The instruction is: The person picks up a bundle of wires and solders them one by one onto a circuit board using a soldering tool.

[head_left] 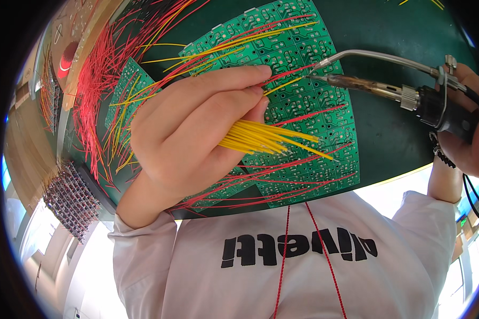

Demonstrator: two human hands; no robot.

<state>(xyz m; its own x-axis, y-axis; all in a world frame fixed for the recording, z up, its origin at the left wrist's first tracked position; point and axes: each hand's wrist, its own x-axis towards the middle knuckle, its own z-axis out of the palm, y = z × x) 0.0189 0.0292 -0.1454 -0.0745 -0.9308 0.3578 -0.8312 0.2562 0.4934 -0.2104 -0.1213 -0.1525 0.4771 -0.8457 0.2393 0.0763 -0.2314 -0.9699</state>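
My left hand (183,125) is closed over the middle of a green circuit board panel (324,48). A bundle of yellow wires (269,137) is held in its lower fingers, while a single yellow wire (288,85) reaches from the thumb and forefinger toward a solder pad. At the right, my right hand (465,151) grips a soldering iron (431,106) by its black handle. The iron's tip is at or very near that wire's end; contact is hard to tell. A bent metal solder feed tube (388,57) clamped to the iron ends there too. Red and yellow wires stand attached along the panel.
Loose red wires (93,101) are heaped at the left, beside a smaller green board (125,87). A stack of boards with parts (72,199) stands at the lower left. The dark green mat (388,29) lies under the work. A black cable (473,199) hangs at the right.
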